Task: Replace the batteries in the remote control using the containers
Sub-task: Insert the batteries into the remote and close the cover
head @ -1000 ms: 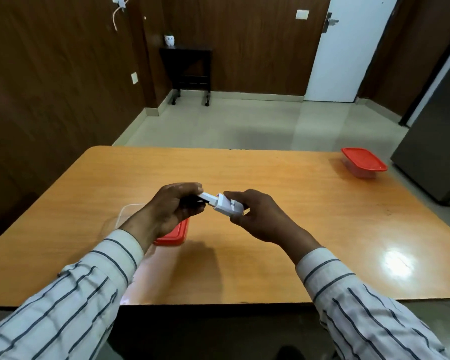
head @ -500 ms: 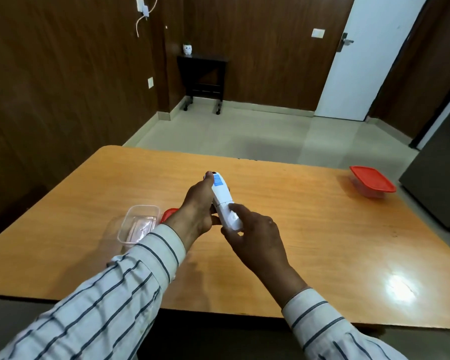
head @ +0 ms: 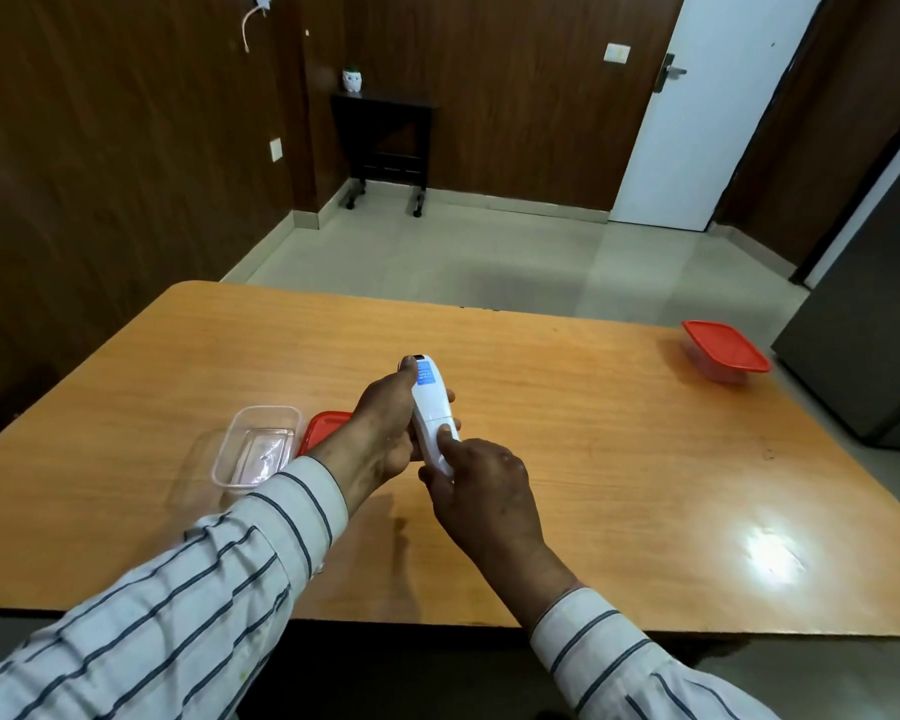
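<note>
Both my hands are up over the table [head: 567, 407], sharing one white remote [head: 432, 413]. My left hand [head: 385, 433] wraps the remote's far half: fingers curled round behind it, their tips showing on its right edge, thumb lying along the left edge up toward the blue label [head: 425, 377]. My right hand [head: 481, 485] has the near end, thumb pressed flat on the white back face, the other fingers folded underneath where I cannot see them. So both sets of fingers are closed on the remote, neither hand slack. The remote points away from me, its back face up and its dark tip farthest out, beyond my left fingertips. Whether the battery cover is on or partly slid, I cannot tell from here. Just left of my left wrist sits a clear tub [head: 258, 444], open, resting on the table; its contents are too faint to make out. A red lid [head: 323, 428] lies between the tub and my left hand, partly hidden behind the hand. Well off to the right of my right hand, near the table's far corner, stands a second tub [head: 723, 356] with its red lid on. Striped sleeves on both forearms.
</note>
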